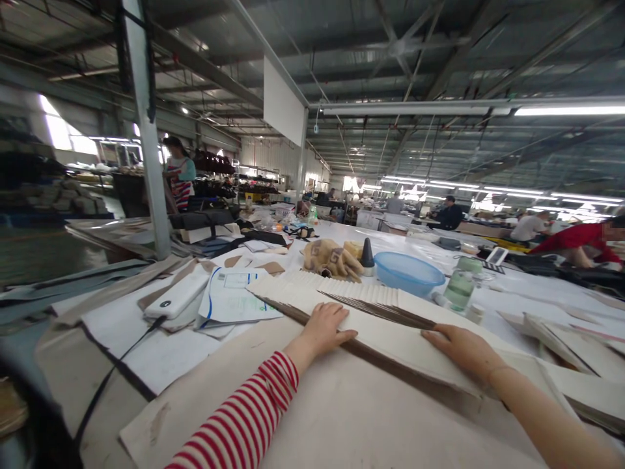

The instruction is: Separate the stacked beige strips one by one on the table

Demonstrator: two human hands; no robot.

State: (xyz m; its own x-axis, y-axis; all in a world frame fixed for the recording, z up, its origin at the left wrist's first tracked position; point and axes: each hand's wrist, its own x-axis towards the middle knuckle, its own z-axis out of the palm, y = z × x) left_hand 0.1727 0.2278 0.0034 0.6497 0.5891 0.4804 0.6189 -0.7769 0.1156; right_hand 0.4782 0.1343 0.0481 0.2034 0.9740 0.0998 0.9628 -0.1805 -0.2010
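Observation:
My left hand [326,327] lies flat, fingers stretched out, on a fanned row of white card strips [371,319] spread across the worktable [342,417]. My right hand [461,350] rests flat on the same row further right, fingers together and pointing left. The left arm wears a red-and-white striped sleeve. Neither hand holds anything.
Behind the strips stand a blue plastic bowl [409,271], a green bottle [459,286], a black cone [367,254] and patterned fabric pieces [329,258]. A white power bank [176,298] with a black cable and papers [234,296] lie left. A metal post [146,130] rises left; other people work behind.

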